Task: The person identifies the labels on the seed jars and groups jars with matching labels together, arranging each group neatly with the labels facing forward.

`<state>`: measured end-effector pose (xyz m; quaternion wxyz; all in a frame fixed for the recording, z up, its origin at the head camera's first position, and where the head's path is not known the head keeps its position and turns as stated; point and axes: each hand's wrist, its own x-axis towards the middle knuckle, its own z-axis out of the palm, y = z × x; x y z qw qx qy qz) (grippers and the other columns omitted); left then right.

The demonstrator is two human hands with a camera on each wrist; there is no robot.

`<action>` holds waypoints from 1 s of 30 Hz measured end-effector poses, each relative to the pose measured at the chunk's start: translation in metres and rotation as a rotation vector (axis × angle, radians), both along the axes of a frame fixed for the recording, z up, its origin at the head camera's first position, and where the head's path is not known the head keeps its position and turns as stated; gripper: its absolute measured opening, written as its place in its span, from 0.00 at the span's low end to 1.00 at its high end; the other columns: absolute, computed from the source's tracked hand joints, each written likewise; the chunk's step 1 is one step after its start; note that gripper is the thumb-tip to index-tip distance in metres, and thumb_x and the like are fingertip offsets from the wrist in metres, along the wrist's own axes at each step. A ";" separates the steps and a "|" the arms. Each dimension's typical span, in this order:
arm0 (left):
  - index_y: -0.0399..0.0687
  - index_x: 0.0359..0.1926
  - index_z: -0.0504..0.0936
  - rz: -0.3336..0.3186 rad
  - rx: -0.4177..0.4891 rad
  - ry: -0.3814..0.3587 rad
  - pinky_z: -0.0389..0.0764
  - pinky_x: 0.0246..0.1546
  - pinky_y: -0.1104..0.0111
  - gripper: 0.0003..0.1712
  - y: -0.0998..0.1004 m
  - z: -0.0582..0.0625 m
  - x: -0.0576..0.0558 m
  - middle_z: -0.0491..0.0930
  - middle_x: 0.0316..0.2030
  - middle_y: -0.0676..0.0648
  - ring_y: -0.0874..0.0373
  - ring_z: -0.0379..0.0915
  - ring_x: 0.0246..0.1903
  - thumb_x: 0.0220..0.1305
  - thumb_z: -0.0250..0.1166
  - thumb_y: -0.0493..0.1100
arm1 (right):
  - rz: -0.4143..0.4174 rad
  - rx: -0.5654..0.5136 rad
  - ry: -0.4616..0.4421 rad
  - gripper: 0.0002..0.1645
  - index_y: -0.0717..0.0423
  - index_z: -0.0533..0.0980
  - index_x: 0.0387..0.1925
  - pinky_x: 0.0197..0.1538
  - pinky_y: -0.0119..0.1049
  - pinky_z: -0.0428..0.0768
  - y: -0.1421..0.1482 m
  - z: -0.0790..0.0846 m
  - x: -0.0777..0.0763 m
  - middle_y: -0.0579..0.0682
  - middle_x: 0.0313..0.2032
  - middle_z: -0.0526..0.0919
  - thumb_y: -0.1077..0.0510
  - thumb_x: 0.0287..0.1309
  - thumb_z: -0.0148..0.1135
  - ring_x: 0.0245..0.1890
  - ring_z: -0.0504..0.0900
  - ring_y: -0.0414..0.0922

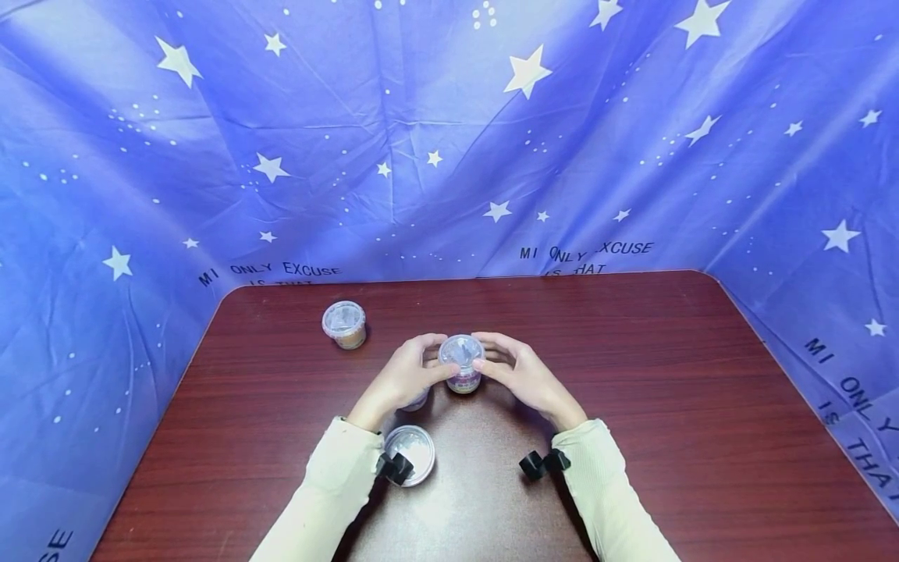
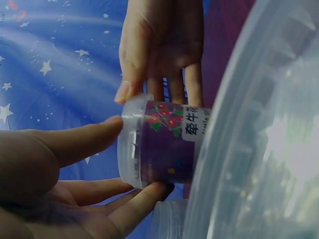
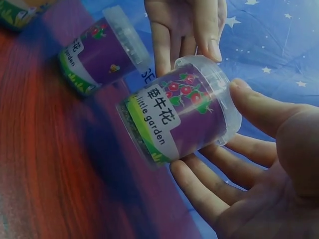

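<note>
A small clear plastic tub [image 1: 465, 381] with a lid is held between both hands near the middle of the table. Its purple label [image 3: 192, 112] carries red flowers and the words "little garden". The left hand [image 1: 405, 375] grips the tub from the left, its thumb at the lid [image 2: 131, 144]. From the right, the right hand [image 1: 527, 373] holds it the same way, thumb at the lid's edge and fingers along the side. In the right wrist view dark material shows through the tub's clear bottom part.
Another lidded tub [image 1: 345, 326] stands at the back left of the brown table [image 1: 674, 406]. Partly hidden behind the left hand is a further tub [image 1: 416, 403]. A tub with a clear lid [image 1: 414, 453] sits beside the left wrist. Starry blue cloth [image 1: 393, 125] surrounds the table.
</note>
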<state>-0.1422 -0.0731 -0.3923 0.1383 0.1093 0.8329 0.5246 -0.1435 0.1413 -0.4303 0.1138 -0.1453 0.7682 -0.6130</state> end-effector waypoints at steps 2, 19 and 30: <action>0.30 0.65 0.69 -0.009 -0.026 -0.002 0.78 0.57 0.58 0.31 0.000 0.000 0.000 0.76 0.59 0.34 0.44 0.77 0.57 0.64 0.68 0.38 | 0.007 0.001 0.000 0.29 0.56 0.70 0.66 0.56 0.34 0.78 0.000 -0.002 0.000 0.57 0.60 0.78 0.56 0.66 0.64 0.59 0.78 0.52; 0.30 0.64 0.72 -0.045 -0.369 0.154 0.67 0.67 0.51 0.30 0.011 0.006 0.006 0.73 0.63 0.35 0.42 0.67 0.65 0.64 0.67 0.38 | 0.041 -0.053 0.041 0.32 0.67 0.67 0.66 0.56 0.28 0.78 0.002 -0.019 0.000 0.66 0.59 0.76 0.64 0.63 0.65 0.59 0.77 0.58; 0.27 0.64 0.70 -0.076 -0.380 0.182 0.66 0.68 0.54 0.30 0.013 -0.001 0.004 0.72 0.63 0.33 0.42 0.67 0.65 0.66 0.66 0.38 | 0.023 0.022 0.063 0.31 0.65 0.70 0.65 0.53 0.28 0.80 0.001 -0.019 -0.002 0.62 0.59 0.78 0.63 0.62 0.66 0.56 0.79 0.56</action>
